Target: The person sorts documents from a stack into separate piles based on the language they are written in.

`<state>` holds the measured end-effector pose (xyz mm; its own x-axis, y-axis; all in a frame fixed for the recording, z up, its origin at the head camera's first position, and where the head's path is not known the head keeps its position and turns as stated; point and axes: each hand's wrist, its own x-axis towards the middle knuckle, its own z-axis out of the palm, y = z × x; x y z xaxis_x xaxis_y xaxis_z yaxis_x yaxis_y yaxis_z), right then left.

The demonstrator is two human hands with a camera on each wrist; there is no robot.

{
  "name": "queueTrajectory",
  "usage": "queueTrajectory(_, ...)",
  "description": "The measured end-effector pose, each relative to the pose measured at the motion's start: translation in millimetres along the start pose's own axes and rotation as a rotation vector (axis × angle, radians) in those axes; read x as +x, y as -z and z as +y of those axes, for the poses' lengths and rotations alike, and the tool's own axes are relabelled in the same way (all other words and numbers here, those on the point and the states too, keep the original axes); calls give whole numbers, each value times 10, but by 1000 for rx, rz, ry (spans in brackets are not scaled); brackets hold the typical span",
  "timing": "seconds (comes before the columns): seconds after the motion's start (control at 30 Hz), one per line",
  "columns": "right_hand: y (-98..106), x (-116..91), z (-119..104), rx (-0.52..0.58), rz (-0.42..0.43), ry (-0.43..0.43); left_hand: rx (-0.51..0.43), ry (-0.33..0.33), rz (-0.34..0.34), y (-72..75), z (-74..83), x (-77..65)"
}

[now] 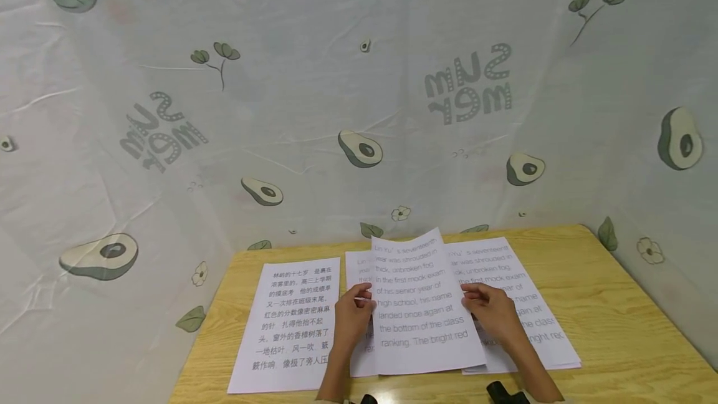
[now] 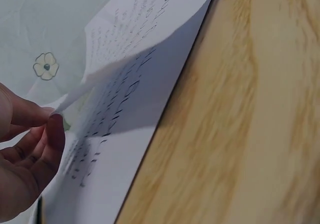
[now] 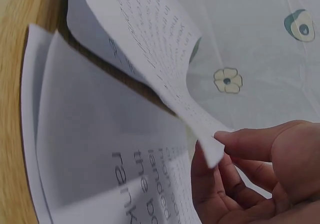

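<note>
A white sheet of paper (image 1: 412, 304) printed with English text is held raised and slightly curved above the table. My left hand (image 1: 353, 313) pinches its left edge between thumb and fingers, as the left wrist view shows. On the opposite edge, my right hand (image 1: 492, 312) pinches the paper, which bends at the fingertips (image 3: 222, 136). Partly hidden beneath it lies another English sheet (image 1: 357, 262). To the right rests a stack of English pages (image 1: 544, 323), partly covered by the right hand and forearm; the right wrist view shows its layered edges.
A page of large Chinese text (image 1: 291, 329) lies at the left of the wooden table (image 1: 622, 329). Behind the table hangs a pale curtain (image 1: 314, 80) with avocados, flowers and leaves on it. Two dark objects (image 1: 502, 391) show at the wrists.
</note>
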<state>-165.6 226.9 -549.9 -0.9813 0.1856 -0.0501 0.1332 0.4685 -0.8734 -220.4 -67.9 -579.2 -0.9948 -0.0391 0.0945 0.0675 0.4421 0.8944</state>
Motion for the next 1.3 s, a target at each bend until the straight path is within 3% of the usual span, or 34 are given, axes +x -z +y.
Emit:
queueTrajectory(0.2, 156, 42, 119, 22, -17, -18, -51, 3, 7, -153, 28, 6)
queueTrajectory(0.43, 367, 70, 250, 25, -34, -42, -150, 24, -36, -313, 121, -11)
queueTrajectory(0.7, 571, 114, 450, 37, -45, -58, -165, 17, -49, -539, 199, -55)
queueTrajectory(1.3, 1024, 140, 725, -49, 4, -61, -276, 9, -56, -1031, 420, -138)
